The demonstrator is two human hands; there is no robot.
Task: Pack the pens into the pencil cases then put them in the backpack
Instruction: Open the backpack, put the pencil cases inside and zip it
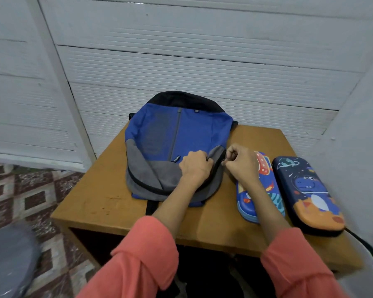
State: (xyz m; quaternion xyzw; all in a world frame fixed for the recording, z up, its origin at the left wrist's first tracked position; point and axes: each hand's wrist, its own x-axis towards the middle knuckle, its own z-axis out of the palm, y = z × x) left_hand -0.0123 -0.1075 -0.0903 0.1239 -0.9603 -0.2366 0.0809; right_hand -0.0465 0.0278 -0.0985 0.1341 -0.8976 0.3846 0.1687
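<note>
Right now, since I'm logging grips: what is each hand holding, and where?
The left hand grips the blue-and-grey fabric backpack by its grey pocket flap; the right hand pinches its zipper pull.

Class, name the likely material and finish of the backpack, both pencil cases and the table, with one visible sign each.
Backpack: woven fabric, matt; it creases. Dinosaur pencil case and rocket pencil case: probably moulded shell, smooth, raised print. Table: likely wood or laminate, matt brown, scuffed.
</note>
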